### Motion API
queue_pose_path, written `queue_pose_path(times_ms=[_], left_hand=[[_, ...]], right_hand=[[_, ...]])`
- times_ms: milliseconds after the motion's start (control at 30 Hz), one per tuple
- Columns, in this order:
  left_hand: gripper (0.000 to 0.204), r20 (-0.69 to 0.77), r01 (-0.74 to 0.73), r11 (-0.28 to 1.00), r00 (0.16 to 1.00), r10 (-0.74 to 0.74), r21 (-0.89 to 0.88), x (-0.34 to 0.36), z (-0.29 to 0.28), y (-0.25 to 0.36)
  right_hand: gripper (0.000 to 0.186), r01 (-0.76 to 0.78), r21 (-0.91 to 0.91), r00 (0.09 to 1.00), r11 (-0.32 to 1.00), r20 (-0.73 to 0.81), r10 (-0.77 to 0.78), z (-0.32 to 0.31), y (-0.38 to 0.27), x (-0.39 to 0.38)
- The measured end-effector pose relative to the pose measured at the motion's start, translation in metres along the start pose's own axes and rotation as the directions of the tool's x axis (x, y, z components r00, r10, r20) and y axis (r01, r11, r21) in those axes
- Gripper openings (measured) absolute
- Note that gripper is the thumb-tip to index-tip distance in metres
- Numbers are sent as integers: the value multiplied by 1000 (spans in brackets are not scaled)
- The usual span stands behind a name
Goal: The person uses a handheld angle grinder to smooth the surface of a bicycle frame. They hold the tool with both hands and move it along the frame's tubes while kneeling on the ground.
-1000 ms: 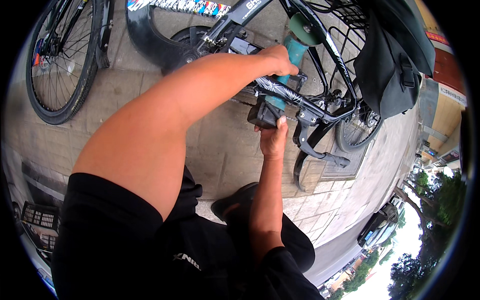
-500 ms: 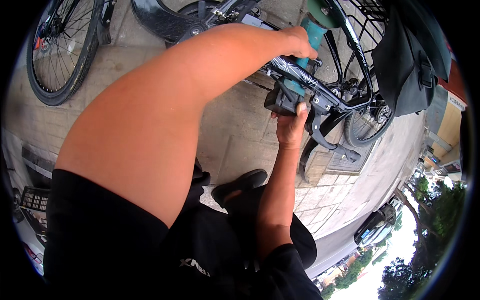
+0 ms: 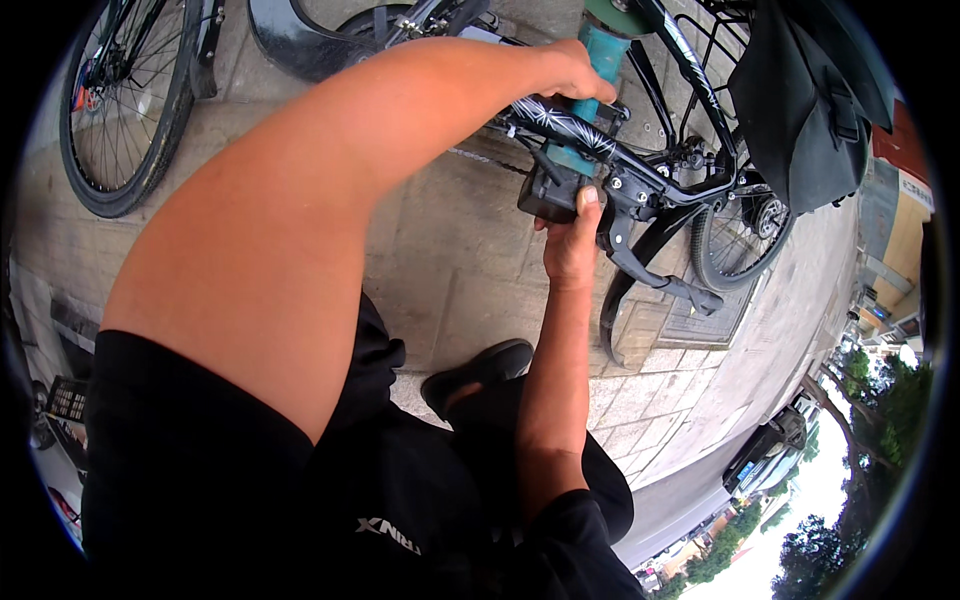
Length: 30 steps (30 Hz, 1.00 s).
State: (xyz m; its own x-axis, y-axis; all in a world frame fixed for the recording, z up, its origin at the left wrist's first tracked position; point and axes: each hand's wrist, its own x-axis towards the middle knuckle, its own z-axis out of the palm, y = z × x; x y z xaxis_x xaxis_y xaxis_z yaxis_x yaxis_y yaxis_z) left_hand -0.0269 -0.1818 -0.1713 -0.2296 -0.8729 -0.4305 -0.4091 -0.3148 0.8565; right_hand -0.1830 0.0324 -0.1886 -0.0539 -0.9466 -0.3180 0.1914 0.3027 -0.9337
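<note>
A teal power tool with a black block-shaped battery end, which looks like a cordless angle grinder [image 3: 602,58], stands among the tubes of a black bicycle. A green round part shows at its far end. The patterned bicycle tube [image 3: 565,122] crosses in front of its body. My left hand [image 3: 574,72] reaches over and is closed on the teal body above that tube; its fingers are partly hidden. My right hand [image 3: 572,250] grips the black battery end [image 3: 548,192] from below, thumb along its side. Close by on the right is the bicycle's kickstand [image 3: 650,268].
A black bag [image 3: 800,120] hangs over the bicycle's rear wheel [image 3: 735,240]. Another bicycle's wheel [image 3: 125,110] stands at the upper left. My shoe [image 3: 478,375] rests on the paved ground. A road with a parked vehicle [image 3: 768,450] and trees lie at the right.
The bicycle and the tool sit slightly further left in view, seemingly from a small head shift. Both hands keep their hold on the tool.
</note>
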Motion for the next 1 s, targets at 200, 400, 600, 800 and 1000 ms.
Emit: queue_pose_path(times_ms=[200,400,600,800,1000], left_hand=[[53,-18,29,999,999,-29,-37,2,3,-1],[57,4,31,999,1000,-31,-6,5,2,-3],[63,-5,23,998,1000,-22,51,-3,-3,1],[64,50,67,995,996,-70,67,-9,-9,9],[65,93,54,989,993,-68,137,-13,-8,16]], right_hand=[[68,7,-24,1000,1000,-4,-8,4,-8,-3],[71,52,-43,999,998,-8,-52,11,-10,-7],[81,34,18,999,999,-30,-34,15,-8,-10],[83,24,51,1000,998,-6,-24,12,-2,-8],[80,-2,71,999,997,43,-1,16,-5,-13]])
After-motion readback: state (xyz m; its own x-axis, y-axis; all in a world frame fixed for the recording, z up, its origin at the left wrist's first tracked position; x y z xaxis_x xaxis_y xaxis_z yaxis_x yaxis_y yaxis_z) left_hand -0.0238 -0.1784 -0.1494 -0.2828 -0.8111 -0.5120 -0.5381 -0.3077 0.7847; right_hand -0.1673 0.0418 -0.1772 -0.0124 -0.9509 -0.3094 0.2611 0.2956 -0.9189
